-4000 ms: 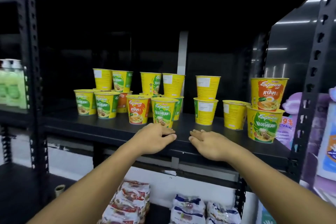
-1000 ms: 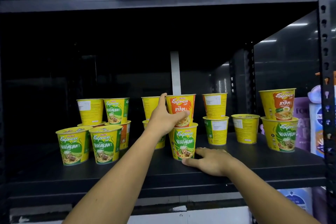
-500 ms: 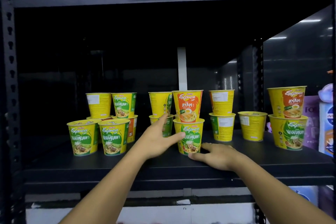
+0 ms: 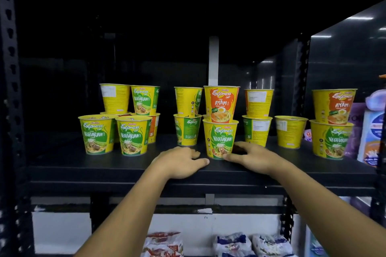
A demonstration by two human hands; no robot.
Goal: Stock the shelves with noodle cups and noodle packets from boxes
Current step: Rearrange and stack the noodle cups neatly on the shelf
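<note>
Several yellow noodle cups stand on the black shelf (image 4: 62, 165), some stacked in twos. In the middle, a red-labelled Ayam cup (image 4: 221, 103) sits on top of a green-labelled Vegetarian cup (image 4: 220, 139). My left hand (image 4: 181, 161) rests on the shelf just left of that stack, its fingers loosely curled and holding nothing. On the stack's right my right hand (image 4: 252, 157) lies on the shelf, with the thumb touching the lower cup's base. Noodle packets (image 4: 163, 244) lie on the level below.
Two Vegetarian cups (image 4: 133, 134) front a group at the left; another two-cup stack (image 4: 332, 140) stands at the right. Bottles and packs (image 4: 373, 131) fill the neighbouring rack on the right. A perforated black upright (image 4: 10, 89) bounds the left side. More packets (image 4: 234, 244) lie below.
My left hand has let go of the Ayam cup, now stacked on the Vegetarian cup, and has dropped to the shelf. My right hand has stayed beside the stack's base.
</note>
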